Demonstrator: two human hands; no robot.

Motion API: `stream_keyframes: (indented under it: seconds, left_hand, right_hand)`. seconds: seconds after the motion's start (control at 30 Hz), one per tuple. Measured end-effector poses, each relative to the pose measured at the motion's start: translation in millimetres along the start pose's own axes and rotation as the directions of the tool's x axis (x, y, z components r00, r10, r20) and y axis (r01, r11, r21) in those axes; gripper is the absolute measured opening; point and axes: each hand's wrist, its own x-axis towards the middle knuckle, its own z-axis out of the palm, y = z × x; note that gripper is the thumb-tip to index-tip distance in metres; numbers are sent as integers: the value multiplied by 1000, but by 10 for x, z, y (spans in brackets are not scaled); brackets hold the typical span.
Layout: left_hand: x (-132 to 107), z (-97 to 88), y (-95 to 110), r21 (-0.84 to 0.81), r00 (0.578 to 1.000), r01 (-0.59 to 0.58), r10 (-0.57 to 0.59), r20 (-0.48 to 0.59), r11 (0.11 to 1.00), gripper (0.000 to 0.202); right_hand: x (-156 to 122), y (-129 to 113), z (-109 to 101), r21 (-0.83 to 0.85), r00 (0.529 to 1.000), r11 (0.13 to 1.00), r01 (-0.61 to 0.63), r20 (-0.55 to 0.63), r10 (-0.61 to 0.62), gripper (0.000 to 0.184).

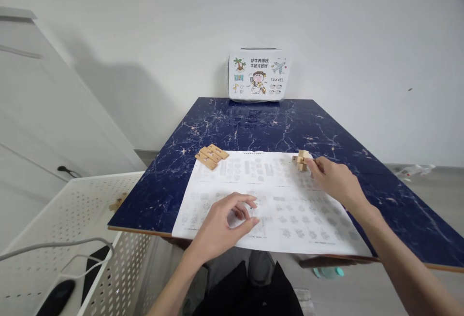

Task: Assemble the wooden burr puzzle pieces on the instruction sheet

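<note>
A white printed instruction sheet (275,200) lies on the dark blue marbled table (261,122). My right hand (333,178) reaches to the sheet's far right corner, its fingertips closed on a small assembled wooden puzzle block (301,159) that rests on the paper. My left hand (224,224) hovers over the near left part of the sheet with fingers curled and thumb near the fingertips; nothing shows in it. Three flat notched wooden pieces (211,156) lie side by side at the sheet's far left corner, away from both hands.
A white box with cartoon travel print (258,75) stands against the wall at the table's back edge. A white perforated basket (72,238) sits to the left below the table, with a wooden piece (118,203) inside and a grey cable across it.
</note>
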Motion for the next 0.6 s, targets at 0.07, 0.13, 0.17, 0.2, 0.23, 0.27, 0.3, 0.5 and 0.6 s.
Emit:
stream_keyframes:
  seconds: [0.07,0.13,0.17,0.2,0.23,0.27,0.3,0.5,0.6]
  left_hand:
    - [-15,-1,24,16,1000,6,-6,6,1000,26]
    - [-36,-19,62,29,1000,1,-1,-4,1000,23]
    - [-43,-42,80,46,1000,-6,7,-22,999,21]
    - [-43,-78,92,81,999,-13,17,-51,997,20]
    - [-31,-127,94,134,995,-15,28,-94,991,19]
    - [-5,-191,81,208,987,-12,45,-154,978,18]
    - [36,-267,50,295,974,5,63,-220,955,19]
    - [502,-751,-429,682,876,163,214,-432,713,57]
    - [738,-829,-650,720,889,223,166,-426,657,81]
  right_hand:
    - [-12,22,-5,-33,1000,999,15,-12,-15,52]
    - [-77,-12,-48,-40,994,999,17,-104,-21,54]
    - [-118,-57,-76,-25,986,999,29,-165,-33,55]
    - [-158,-125,-103,8,973,998,59,-225,-56,54]
    - [-191,-216,-122,81,968,988,133,-225,-112,53]
    - [-213,-325,-129,183,966,956,230,-162,-202,52]
    - [-220,-449,-120,285,948,904,319,-84,-308,51]
    - [58,-1126,244,559,838,713,424,56,-542,45]
    - [225,-1218,451,684,846,659,313,114,-520,47]
